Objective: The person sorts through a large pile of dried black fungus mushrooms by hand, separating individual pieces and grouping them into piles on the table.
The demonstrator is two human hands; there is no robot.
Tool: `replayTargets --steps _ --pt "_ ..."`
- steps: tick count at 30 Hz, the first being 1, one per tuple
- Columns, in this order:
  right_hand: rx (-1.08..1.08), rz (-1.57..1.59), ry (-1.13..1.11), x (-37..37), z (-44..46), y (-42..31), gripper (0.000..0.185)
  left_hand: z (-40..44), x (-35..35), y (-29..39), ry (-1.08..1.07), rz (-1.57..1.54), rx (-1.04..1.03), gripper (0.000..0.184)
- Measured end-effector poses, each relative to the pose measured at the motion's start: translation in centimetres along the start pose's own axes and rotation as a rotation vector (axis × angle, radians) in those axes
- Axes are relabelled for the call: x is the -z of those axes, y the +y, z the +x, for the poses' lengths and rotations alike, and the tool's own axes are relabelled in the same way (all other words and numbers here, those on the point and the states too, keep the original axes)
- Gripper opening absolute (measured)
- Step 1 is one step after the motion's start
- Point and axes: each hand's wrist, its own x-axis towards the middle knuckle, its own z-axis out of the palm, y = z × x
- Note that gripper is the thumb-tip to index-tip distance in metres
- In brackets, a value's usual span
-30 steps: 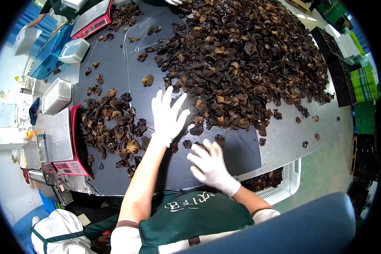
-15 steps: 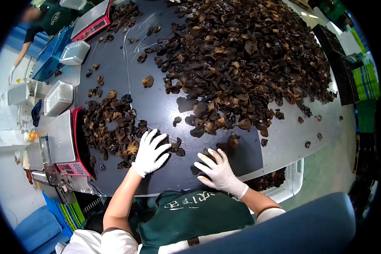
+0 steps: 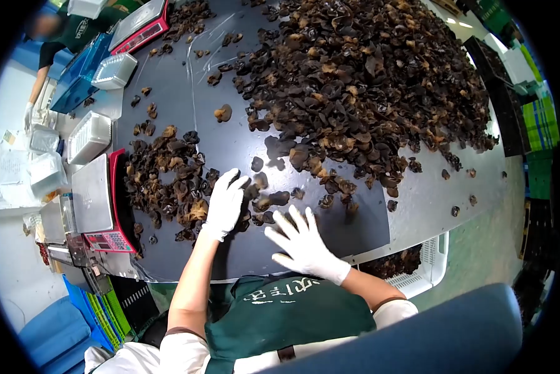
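Head-worn view; forward and down

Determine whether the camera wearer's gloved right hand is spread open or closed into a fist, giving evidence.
Spread open: the right hand shows fingers fanned out, with gaps between them, near scattered dark pieces.

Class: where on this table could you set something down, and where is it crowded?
Bare: the strip beyond the left hand, between small pile and large pile; the dark corner between the right hand and the metal surface; the near edge between the forearms. Crowded: both piles, and loose pieces near both hands.
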Motion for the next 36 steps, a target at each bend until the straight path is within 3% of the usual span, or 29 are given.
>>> replayTargets --steps 2,4,6,8,10,12,15,20,26,28,29,34,36 --pt "0.066 -0.007 0.079 0.4 -1.0 0.2 0.059 -0.5 0.9 -0.5 0.021 -0.102 0.064 0.036" --pt "-0.128 -0.177 0.223 2.4 -1.5 2.1 0.06 -0.7 1.7 -0.5 0.045 -0.174 0.101 0.035" --pt "-0.517 -0.085 0.216 5.7 -1.7 4.8 0.063 -1.2 2.0 -0.8 0.036 -0.127 0.055 0.035" --pt "-0.589 -0.281 0.367 2.9 -3.8 7.9 0.069 -1.6 2.5 0.3 -0.01 -0.079 0.007 0.039" --pt "-0.504 -0.171 0.293 1.3 -4.6 6.4 0.074 -1.8 2.6 1.8 -0.012 0.022 -0.154 0.05" --pt "-0.343 -0.118 0.145 0.1 -5.1 3.1 0.069 -2.1 3.0 3.8 -0.075 0.153 -0.225 0.048" --pt "-0.148 -0.129 0.261 -0.7 -4.5 0.3 0.043 -3.3 2.2 2.2 -0.077 0.207 -0.198 0.035" --pt "0.074 -0.031 0.52 2.0 4.5 0.7 0.018 -5.7 3.3 2.0 -0.03 0.104 -0.096 0.03" --pt "0.003 -0.121 0.212 -3.7 10.3 0.0 0.012 -7.4 2.6 1.2 0.059 0.14 -0.112 0.033" --pt "-0.054 -0.057 0.062 -4.6 10.6 0.1 0.031 -7.7 2.6 1.3 0.07 0.127 -0.075 0.033" --pt "-0.049 -0.018 0.164 -5.2 10.4 0.4 0.027 -7.8 2.6 1.3 0.072 0.125 -0.07 0.031" --pt "-0.098 0.146 0.164 -2.9 9.1 1.0 0.019 -6.4 3.3 2.4 0.169 0.044 -0.057 0.023" --pt "-0.104 0.404 0.343 -1.8 8.4 1.4 0.022 -4.5 3.4 2.5 0.24 0.035 -0.031 0.02"
